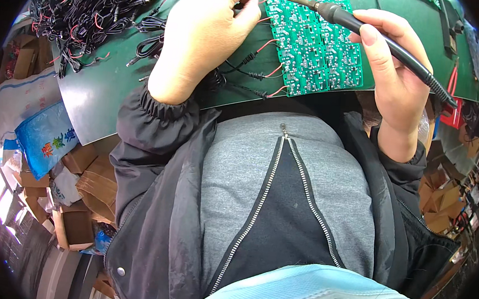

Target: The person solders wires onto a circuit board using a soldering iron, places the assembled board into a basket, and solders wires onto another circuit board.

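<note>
My right hand (392, 66) grips a black-handled soldering iron (364, 33) like a pen. Its brownish tip points left, over the top left of a green circuit board panel (313, 49) dense with small components. At the panel's upper left edge, my left hand (214, 28) is closed in a pinch on a thin wire, mostly hidden by the fingers. Below that hand, several black cables (250, 74) reach the panel's left edge with their red wire ends (277, 91).
A big heap of black cables (93, 11) covers the table's left end, with loose ones (149, 46) beside my left wrist. The green table (96, 95) has its edge close to my body. Cardboard boxes (76, 227) and a blue bag (43, 136) lie at lower left.
</note>
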Motion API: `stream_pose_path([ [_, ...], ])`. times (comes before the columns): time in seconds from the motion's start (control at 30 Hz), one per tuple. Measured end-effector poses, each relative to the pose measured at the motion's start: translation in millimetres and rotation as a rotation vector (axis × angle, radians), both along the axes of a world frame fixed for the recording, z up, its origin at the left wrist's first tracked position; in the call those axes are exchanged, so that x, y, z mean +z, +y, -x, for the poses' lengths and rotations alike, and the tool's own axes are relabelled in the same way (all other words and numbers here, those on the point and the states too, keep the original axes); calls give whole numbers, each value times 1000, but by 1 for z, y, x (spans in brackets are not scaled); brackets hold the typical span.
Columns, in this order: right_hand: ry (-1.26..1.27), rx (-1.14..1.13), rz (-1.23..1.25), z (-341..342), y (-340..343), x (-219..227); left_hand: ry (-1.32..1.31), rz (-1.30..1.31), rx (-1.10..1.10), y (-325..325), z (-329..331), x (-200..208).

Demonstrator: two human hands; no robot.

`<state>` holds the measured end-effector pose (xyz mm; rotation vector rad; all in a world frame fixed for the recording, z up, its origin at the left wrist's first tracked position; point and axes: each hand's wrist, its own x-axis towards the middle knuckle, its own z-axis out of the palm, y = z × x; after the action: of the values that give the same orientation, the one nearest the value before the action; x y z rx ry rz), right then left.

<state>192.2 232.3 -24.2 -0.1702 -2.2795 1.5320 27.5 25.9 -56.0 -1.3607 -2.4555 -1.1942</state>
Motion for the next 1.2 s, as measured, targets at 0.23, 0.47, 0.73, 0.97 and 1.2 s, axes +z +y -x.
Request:
stream_pose_path([
  [0.23,14,-8,1,7,-4,-3,86,2,12,-3,11,-12],
  [0.47,50,-64,-23,-2,5,1,-9,-19,-171,-2,13,0],
  [0.73,0,-98,-58,-1,4,1,41,18,-44,1,8,-12],
  [0.97,-16,-36,47,0,-9,-5,33,146,40,5,-2,4],
  [1.2,-56,-11,14,-2,-9,5,23,127,58,8,-7,5],
])
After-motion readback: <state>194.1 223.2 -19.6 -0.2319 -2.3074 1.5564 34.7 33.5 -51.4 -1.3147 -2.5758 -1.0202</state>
